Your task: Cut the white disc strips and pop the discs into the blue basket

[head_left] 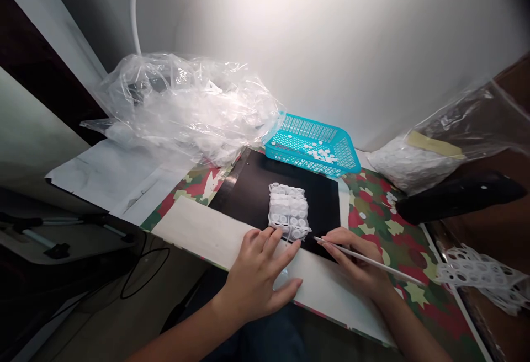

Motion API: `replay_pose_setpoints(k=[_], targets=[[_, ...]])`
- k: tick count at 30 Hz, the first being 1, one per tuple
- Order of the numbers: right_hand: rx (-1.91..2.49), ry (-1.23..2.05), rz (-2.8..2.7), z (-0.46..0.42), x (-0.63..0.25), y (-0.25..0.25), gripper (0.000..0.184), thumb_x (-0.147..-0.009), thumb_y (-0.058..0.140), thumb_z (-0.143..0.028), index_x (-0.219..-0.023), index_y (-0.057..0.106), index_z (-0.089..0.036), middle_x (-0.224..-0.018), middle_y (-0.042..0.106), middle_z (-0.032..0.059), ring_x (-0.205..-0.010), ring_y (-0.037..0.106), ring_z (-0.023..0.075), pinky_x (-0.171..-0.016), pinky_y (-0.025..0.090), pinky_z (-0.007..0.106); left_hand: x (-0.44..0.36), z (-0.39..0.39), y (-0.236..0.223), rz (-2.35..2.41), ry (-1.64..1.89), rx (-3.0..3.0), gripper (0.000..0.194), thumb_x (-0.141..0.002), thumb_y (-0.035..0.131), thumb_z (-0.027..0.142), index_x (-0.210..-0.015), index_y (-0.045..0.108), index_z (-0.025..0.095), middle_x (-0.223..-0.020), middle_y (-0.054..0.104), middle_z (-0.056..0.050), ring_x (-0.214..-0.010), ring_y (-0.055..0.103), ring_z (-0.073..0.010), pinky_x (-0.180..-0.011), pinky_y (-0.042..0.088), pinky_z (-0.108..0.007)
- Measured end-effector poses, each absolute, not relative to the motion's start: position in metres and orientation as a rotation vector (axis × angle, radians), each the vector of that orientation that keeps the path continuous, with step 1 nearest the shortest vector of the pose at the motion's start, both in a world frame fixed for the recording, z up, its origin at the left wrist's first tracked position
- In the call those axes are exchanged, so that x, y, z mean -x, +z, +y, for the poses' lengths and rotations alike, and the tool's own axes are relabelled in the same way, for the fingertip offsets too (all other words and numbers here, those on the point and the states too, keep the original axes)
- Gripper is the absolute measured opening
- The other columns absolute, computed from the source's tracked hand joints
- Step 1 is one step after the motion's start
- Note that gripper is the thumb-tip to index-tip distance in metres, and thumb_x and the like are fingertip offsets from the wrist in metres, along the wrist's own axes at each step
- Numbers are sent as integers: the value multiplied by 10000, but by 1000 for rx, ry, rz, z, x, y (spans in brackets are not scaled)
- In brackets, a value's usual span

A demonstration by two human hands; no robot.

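White parts (289, 210) on blk mat (325, 199); L hand (257, 276) spread; R hand (363, 265) pinching stick (397, 272).

On the flat, black rectangular mat (256, 182) lies a squarish white plastic cluster (289, 207). Behind the mat I see a blue, rectangular plastic basket (351, 155); to the mat's rear left, a clear, crumpled plastic bag (190, 108); far right, a white, perforated plastic lattice (484, 275).

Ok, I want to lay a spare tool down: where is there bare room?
Bare patches: the black mat left of the white parts, and the pale strip left of the left hand. It is crowded behind the mat, with the clear bag and blue basket.
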State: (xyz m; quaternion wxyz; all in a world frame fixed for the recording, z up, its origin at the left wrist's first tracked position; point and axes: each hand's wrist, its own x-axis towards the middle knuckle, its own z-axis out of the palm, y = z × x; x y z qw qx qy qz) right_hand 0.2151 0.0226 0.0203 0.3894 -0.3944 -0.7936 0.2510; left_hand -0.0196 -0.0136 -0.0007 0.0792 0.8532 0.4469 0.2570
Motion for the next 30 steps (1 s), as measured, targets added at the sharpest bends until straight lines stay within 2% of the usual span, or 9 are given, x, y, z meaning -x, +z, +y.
replay_pose_setpoints(k=[3, 8, 14, 30], targets=[[1011, 682, -2025, 23, -218, 19, 141, -840, 579, -115, -932, 647, -198, -788, 663, 53, -717, 631, 174, -606, 508, 279, 15, -15, -3, 1361, 794, -2567, 548, -861, 442, 540, -1352, 426, 296, -1288, 488, -114, -1189, 410, -309, -964, 251, -528], [1015, 695, -2037, 23, -218, 18, 152, -841, 583, -110, -954, 633, -198, -827, 662, 65, -751, 630, 183, -625, 512, 288, 11, -16, -2, 1382, 783, -2545, 595, -844, 447, 577, -1338, 451, 244, -1282, 488, -124, -1174, 412, -309, -977, 227, -528], [1064, 693, -2049, 24, -217, 16, 136, -846, 591, -130, -941, 644, -210, -846, 666, 59, -768, 632, 180, -647, 516, 283, 12, -16, 4, 1383, 788, -2477, 528, -841, 472, 543, -1270, 519, 239, -1260, 490, -128, -1164, 421, -298, -981, 225, -515], [972, 755, -2105, 23, -216, 20, 134, -848, 587, -136, -939, 658, -204, -818, 685, 55, -748, 636, 185, -647, 525, 297, 13, -14, 9, 1364, 766, -2377, 473, -843, 494, 506, -1238, 535, 249, -1238, 486, -107, -1160, 418, -279, -995, 225, -482]])
